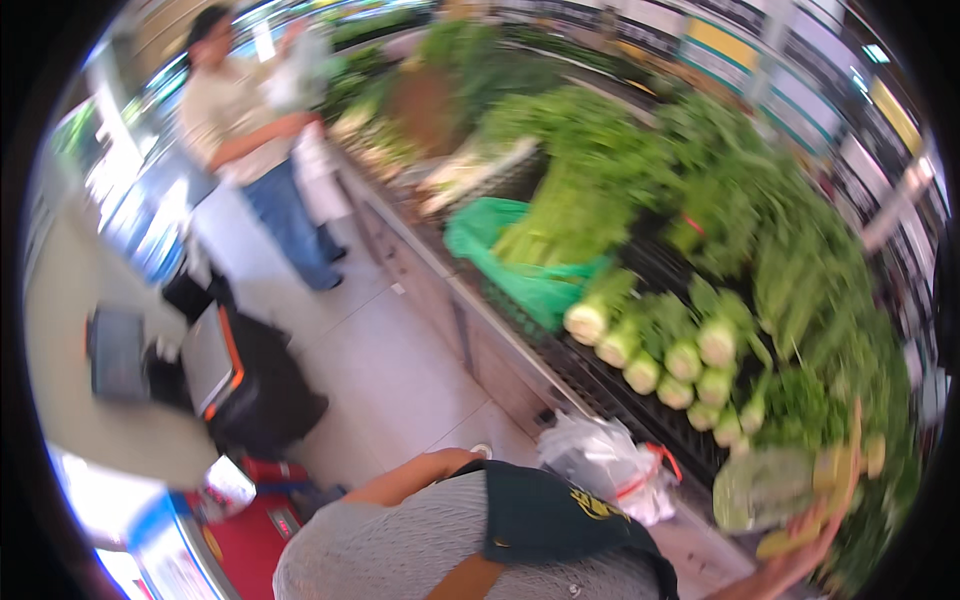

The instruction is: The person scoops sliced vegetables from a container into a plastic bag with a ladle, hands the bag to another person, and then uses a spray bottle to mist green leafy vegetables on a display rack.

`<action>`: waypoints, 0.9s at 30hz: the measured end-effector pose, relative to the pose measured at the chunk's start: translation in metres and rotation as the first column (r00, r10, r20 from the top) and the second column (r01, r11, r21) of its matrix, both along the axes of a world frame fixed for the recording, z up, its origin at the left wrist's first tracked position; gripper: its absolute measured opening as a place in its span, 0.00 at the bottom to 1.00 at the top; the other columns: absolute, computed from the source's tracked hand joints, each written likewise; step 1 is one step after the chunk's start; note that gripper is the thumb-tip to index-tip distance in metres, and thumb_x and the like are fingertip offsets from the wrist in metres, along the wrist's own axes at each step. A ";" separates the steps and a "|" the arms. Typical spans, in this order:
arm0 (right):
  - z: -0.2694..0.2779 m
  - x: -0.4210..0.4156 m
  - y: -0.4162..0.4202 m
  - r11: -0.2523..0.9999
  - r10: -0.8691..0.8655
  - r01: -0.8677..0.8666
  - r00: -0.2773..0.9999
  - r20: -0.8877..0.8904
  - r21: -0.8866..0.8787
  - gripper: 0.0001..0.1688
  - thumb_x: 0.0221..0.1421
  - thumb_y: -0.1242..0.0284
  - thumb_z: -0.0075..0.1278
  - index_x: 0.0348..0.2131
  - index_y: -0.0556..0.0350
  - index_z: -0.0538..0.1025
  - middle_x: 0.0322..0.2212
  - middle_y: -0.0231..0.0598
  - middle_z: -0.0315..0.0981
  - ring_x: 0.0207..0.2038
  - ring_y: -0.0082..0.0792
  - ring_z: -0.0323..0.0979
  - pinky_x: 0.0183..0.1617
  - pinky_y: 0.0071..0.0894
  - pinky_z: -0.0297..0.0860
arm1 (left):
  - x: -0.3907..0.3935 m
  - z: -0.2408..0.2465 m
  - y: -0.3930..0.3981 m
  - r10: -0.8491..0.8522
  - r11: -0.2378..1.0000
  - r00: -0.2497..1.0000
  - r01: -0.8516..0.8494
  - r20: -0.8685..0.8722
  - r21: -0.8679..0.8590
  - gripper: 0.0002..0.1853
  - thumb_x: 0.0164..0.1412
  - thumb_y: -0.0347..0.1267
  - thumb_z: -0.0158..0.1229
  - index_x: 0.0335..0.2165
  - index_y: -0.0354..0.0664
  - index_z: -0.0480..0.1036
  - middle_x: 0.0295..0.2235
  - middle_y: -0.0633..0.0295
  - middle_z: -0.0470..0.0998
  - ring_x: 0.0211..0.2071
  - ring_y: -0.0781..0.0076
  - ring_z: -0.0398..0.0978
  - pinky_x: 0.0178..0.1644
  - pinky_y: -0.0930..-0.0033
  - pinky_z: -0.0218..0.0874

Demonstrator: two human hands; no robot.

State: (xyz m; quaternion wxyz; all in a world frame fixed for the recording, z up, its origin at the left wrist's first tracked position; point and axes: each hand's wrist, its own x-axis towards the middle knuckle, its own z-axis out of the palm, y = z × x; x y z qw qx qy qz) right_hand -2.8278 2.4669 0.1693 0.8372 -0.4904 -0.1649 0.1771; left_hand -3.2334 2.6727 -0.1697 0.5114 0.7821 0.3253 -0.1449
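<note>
My left forearm (416, 472) bends in front of my body, and its hand is hidden behind my dark apron (547, 514). At the lower right my right hand (814, 521) reaches over the vegetable display, beside a pale green leafy vegetable (761, 487) that looks wrapped in clear film. Blur and yellowish shapes around the fingers hide whether they grip anything. Bunches of celery (679, 364) lie just beyond, pale root ends facing me. A bundle of white plastic bags (600, 457) with a red tie hangs at the display's edge, near my apron.
A green plastic bag (517, 277) wraps part of a large leafy celery heap (592, 172). Behind the walkway (397, 360) stands a person (232, 127) by the display. On the left, a counter (56, 360) carries a dark screen device (118, 352) and a black-and-orange machine (225, 375).
</note>
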 end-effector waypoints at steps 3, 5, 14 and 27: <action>-0.005 0.001 -0.005 0.999 0.039 -0.038 0.998 0.047 -0.037 0.22 0.58 0.59 0.33 0.46 0.56 0.60 0.16 0.30 0.61 0.13 0.20 0.56 0.14 0.17 0.56 | -0.009 -0.032 -0.015 0.127 0.992 0.988 -0.125 -0.091 0.029 0.25 0.50 0.47 0.47 0.44 0.47 0.67 0.42 0.50 0.70 0.44 0.51 0.68 0.46 0.57 0.58; -0.002 0.002 -0.008 0.998 0.040 -0.037 0.997 0.066 -0.057 0.22 0.58 0.59 0.34 0.45 0.56 0.60 0.15 0.30 0.60 0.13 0.20 0.56 0.13 0.17 0.55 | -0.010 -0.036 -0.021 0.167 0.986 0.982 -0.164 -0.086 0.034 0.25 0.51 0.48 0.45 0.45 0.47 0.67 0.43 0.50 0.70 0.44 0.52 0.67 0.47 0.57 0.58; 0.007 0.018 -0.050 0.995 0.017 -0.007 0.994 0.110 -0.095 0.23 0.57 0.55 0.35 0.42 0.53 0.61 0.13 0.32 0.59 0.11 0.22 0.54 0.13 0.19 0.55 | -0.014 -0.034 -0.025 0.154 0.988 0.980 -0.149 -0.123 0.051 0.26 0.53 0.49 0.42 0.46 0.48 0.66 0.44 0.51 0.69 0.46 0.54 0.67 0.48 0.59 0.57; 0.022 -0.014 -0.043 0.958 0.013 0.030 0.989 0.147 -0.286 0.24 0.57 0.59 0.32 0.20 0.59 0.67 0.07 0.34 0.58 0.08 0.25 0.56 0.15 0.23 0.59 | 0.045 0.035 0.021 0.152 0.980 0.986 -0.159 -0.065 -0.120 0.29 0.55 0.53 0.40 0.46 0.45 0.66 0.43 0.49 0.70 0.46 0.53 0.66 0.48 0.62 0.56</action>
